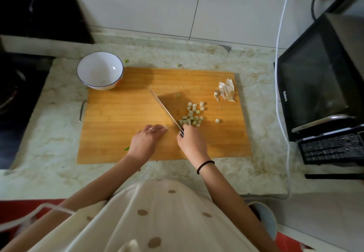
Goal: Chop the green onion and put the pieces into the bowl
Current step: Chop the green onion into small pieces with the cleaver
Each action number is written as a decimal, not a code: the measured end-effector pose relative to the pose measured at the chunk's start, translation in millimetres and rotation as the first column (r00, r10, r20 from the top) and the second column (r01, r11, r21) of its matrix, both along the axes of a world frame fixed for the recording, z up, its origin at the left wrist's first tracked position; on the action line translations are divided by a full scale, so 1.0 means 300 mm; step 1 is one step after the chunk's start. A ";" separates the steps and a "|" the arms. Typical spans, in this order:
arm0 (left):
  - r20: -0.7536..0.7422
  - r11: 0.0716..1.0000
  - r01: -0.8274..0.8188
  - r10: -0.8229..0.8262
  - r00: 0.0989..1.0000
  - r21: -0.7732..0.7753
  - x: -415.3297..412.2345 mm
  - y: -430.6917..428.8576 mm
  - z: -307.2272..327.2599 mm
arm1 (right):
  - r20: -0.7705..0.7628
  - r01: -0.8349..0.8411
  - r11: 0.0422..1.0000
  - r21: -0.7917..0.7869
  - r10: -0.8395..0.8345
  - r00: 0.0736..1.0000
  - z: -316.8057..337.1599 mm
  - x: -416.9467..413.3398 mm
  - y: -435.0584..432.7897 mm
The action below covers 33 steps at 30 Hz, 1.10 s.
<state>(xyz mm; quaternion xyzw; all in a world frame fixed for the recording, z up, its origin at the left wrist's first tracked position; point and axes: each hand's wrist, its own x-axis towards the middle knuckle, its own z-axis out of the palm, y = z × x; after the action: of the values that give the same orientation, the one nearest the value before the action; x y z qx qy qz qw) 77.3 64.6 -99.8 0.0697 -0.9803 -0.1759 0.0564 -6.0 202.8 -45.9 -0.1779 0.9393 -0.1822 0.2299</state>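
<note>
Tabletop [49,125]: we see pale marbled stone carrying a wooden cutting board [118,114].
Room: white tiled wall [157,5] at top, microwave [315,86] at right.
Onion pieces [192,117]: on the board, right of centre; bowl [92,74] upper left.
Hands: our left hand [146,137] lies flat on the board; our right hand [192,140] grips the knife [165,110].

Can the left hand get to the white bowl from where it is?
Probably yes. The left hand rests flat, and only bare cutting board lies between it and the bowl. The knife is off to its right.
</note>
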 end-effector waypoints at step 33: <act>-0.024 0.998 -0.004 0.006 1.000 0.061 -0.030 0.008 -0.022 | -0.068 -0.138 0.984 0.113 0.146 0.987 0.023 0.119 0.044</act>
<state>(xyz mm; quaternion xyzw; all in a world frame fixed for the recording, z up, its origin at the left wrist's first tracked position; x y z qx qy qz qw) 68.3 66.9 -106.4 0.0718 -0.9736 -0.2062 0.0666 29.5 216.1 -39.2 -0.2384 0.9407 -0.1077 0.2159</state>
